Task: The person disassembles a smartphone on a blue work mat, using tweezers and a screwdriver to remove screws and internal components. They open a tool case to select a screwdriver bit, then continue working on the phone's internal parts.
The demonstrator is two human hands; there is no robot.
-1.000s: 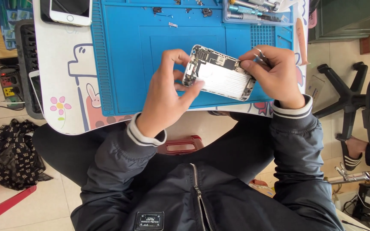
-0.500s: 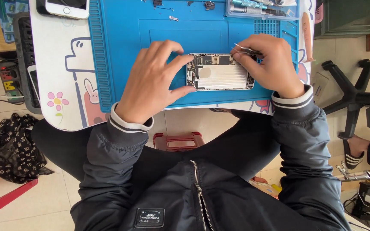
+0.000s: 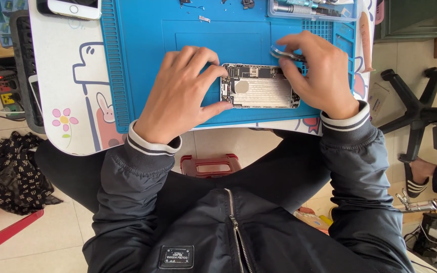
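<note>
On the blue mat [image 3: 142, 60] lies an opened phone [image 3: 260, 86]; left hand [image 3: 180, 93], fingers spread, steadies its edge; right hand [image 3: 319, 73] pinches metal tweezers [image 3: 282, 52] above it.

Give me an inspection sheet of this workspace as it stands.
Surface: blue work mat on a white cartoon-print desk.
Job's things: opened phone lies flat on the mat, insides up.
Clutter: white phone, clear tool case, small loose parts.
Hands: left hand steadies the phone's left end; right hand holds tweezers over its top edge.
Cables: power strip with leads, floor left.
Surroundings: office chair base, patterned cloth.
</note>
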